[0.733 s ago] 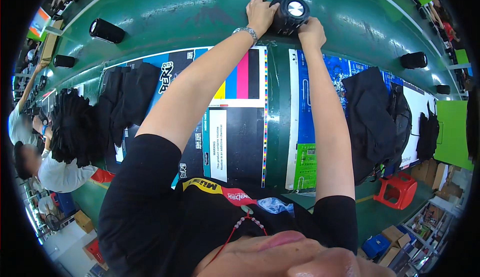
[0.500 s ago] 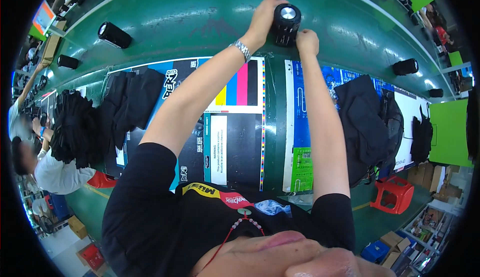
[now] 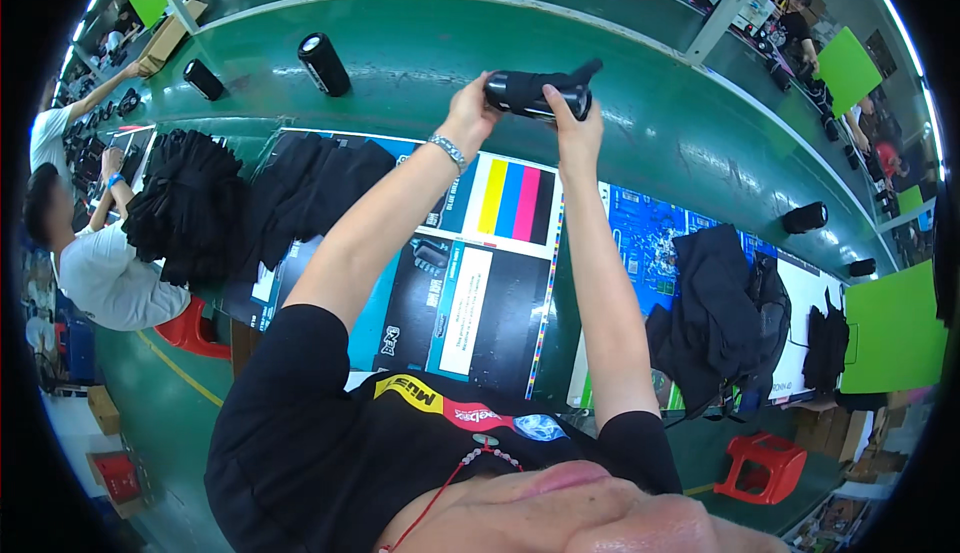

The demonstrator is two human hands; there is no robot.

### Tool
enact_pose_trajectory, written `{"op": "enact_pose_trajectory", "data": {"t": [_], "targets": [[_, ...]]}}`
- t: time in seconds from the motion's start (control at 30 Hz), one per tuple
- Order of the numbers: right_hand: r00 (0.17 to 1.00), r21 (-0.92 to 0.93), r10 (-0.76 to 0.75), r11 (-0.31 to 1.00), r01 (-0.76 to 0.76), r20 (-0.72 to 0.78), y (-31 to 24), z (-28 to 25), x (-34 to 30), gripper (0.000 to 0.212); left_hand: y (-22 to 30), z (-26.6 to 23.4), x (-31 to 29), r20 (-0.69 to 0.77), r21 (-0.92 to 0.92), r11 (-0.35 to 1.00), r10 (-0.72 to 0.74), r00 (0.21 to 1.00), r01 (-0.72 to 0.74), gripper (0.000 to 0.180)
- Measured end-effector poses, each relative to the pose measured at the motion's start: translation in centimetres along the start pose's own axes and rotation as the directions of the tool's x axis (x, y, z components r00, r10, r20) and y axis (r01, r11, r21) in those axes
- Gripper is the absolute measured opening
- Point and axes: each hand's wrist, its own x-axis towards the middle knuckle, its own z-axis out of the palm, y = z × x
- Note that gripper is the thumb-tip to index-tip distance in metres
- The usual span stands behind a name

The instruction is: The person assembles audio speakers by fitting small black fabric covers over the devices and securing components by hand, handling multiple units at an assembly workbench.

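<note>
Head view: two hands (image 3: 472, 109) (image 3: 579, 135); one black cylinder (image 3: 521, 94), held by both

Black cylinder (image 3: 520, 95), striped sheet (image 3: 516, 200) — yellow, blue, pink, black

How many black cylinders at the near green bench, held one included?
5: one cylinder in the left hand and right hand, two leftward, two rightward; others may be hidden far left.

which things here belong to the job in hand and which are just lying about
In the job:
glossy black cylinder, held in the left hand and right hand

Seemingly lying about:
colour-striped printed sheet
green rectangular panel
crumpled black cloth pile at right, its role unclear
</note>
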Motion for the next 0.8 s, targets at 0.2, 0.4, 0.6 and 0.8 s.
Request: {"op": "enact_pose_trajectory", "data": {"t": [0.2,0.4,0.6,0.8], "targets": [[0.871,-0.705,-0.463,0.564,0.430,0.162,-0.2,0.5,1.2,0.067,4.3,4.8,-3.1,0.415,0.792,0.367,0.263,0.871,-0.489,0.033],[0.869,-0.734,-0.480,0.547,0.402,0.119,1.3,0.2,2.1,0.070,1.5,6.3,2.0,0.617,0.783,0.031,0.094,0.781,-0.622,0.035],[0.998,-0.468,-0.053,0.883,0.035,-0.026,0.2,-0.7,2.3,0.080,1.5,8.3,3.0,0.379,0.922,0.007,-0.213,0.900,-0.387,0.034],[0.997,-0.447,-0.061,0.894,0.033,-0.048,1.7,-2.3,4.7,0.070,-0.9,10.3,-0.8,0.906,0.360,-0.473,-0.027,0.422,-0.804,0.020]]}}
